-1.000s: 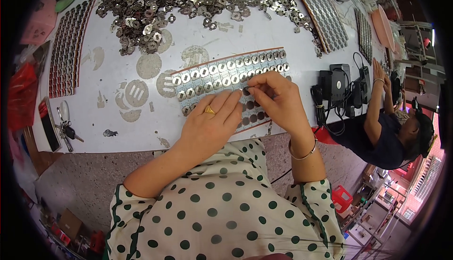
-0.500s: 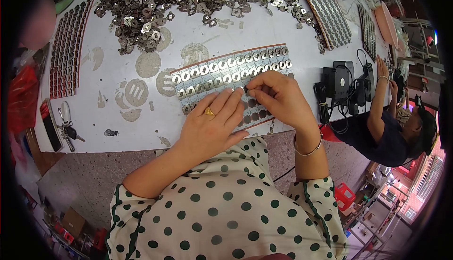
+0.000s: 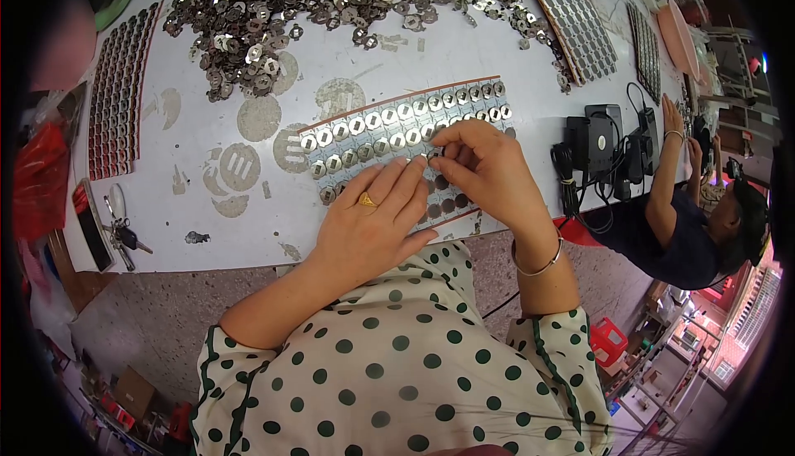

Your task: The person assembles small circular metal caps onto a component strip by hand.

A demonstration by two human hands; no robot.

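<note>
In front of me lies a grey-blue panel (image 3: pixel 406 101) with a brown edge, holding rows of round cells. The upper rows carry shiny metal discs with cut-out centres; several cells (image 3: pixel 448 206) by my right hand look dark and plain. My left hand (image 3: pixel 364 212), a gold ring on one finger, rests on the panel with its fingers stretched out, fingertips on a lower row. Just right of those fingertips, my right hand (image 3: pixel 484 166) is closed in a pinch low over the panel. Whatever sits between its thumb and finger is too hidden to name.
A heap of loose metal pieces (image 3: pixel 248 38) covers the table's far side. Filled panels stand at the left (image 3: pixel 124 91) and far right (image 3: pixel 567 17). Black adapters with cables (image 3: pixel 592 149) lie right; keys (image 3: pixel 124 232) lie left. Another person's arm (image 3: pixel 667 158) reaches in at right.
My right hand has shifted very slightly, its fingers still pinched at the same spot. My left hand stays spread on the panel. The view has tilted a little.
</note>
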